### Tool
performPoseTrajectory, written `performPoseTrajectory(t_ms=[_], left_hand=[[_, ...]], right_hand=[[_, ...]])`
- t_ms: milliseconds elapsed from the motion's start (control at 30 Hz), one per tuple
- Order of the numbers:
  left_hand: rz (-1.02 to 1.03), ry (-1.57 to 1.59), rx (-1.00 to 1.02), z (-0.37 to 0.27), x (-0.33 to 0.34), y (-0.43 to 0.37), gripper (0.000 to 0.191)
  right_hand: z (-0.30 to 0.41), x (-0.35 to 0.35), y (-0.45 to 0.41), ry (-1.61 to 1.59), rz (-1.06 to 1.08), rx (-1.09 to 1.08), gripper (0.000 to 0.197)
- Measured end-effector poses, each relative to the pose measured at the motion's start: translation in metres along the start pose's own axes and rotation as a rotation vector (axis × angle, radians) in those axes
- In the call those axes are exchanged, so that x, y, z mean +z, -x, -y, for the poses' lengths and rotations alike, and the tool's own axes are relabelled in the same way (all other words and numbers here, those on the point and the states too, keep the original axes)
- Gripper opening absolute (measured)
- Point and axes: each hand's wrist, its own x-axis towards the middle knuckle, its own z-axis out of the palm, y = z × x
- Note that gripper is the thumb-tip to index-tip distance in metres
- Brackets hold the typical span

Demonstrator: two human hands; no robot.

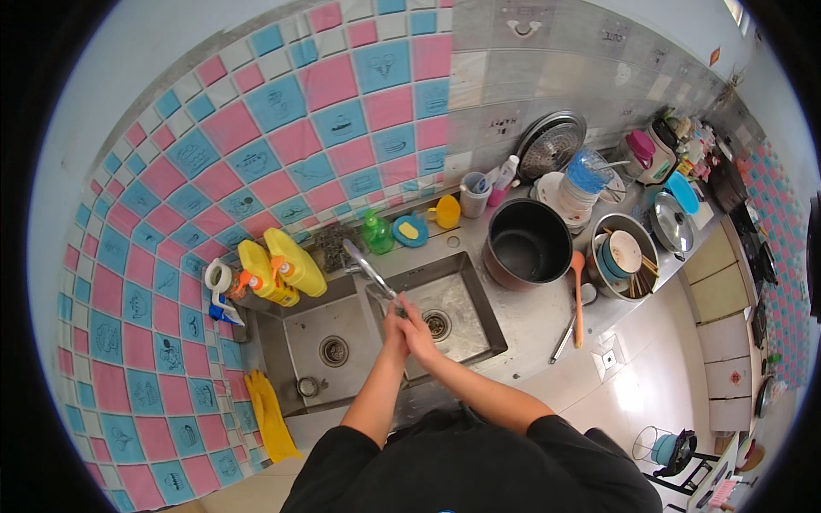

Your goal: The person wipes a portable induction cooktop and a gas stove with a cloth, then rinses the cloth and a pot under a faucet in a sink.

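Observation:
Both hands meet under the end of the metal faucet [375,272], above the right basin of a stainless steel double sink [490,320]. My left hand [392,330] lies against my right hand [417,330], palms close together. A small dark greenish thing, perhaps a scouring pad, shows between the fingers; which hand holds it I cannot tell. Behind the sink stand a green pump bottle [377,234], a blue soap dish [410,231] with a yellowish bar, and a yellow cup [447,211].
Right of the sink sit a large dark pot [529,243], an orange ladle [578,298], a steel bowl [603,282] holding bowls and chopsticks, and stacked dishes [558,199]. Yellow detergent bottles [292,263] stand at the left back; yellow rubber gloves [268,413] hang at the left edge.

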Motion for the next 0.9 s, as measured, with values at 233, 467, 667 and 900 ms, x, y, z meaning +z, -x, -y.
performPoseTrajectory(t_ms=[233,467,667,900], left_hand=[[0.006,-0.131,0.208,0.010,0.054,0.028,0.039],[-0.238,-0.221,0.224,-0.004,0.018,-0.001,0.032],[-0.139,-0.332,0.424,0.016,0.035,0.013,0.047],[-0.216,-0.194,0.086,0.004,0.019,-0.002,0.043]], right_hand=[[-0.027,-0.043,-0.061,-0.592,0.210,0.440,0.041],[-0.017,-0.004,-0.026,-0.223,0.065,0.129,0.050],[-0.025,-0.017,-0.067,-0.658,0.167,0.431,0.031],[-0.027,-0.002,-0.037,-0.467,-0.115,0.401,0.027]])
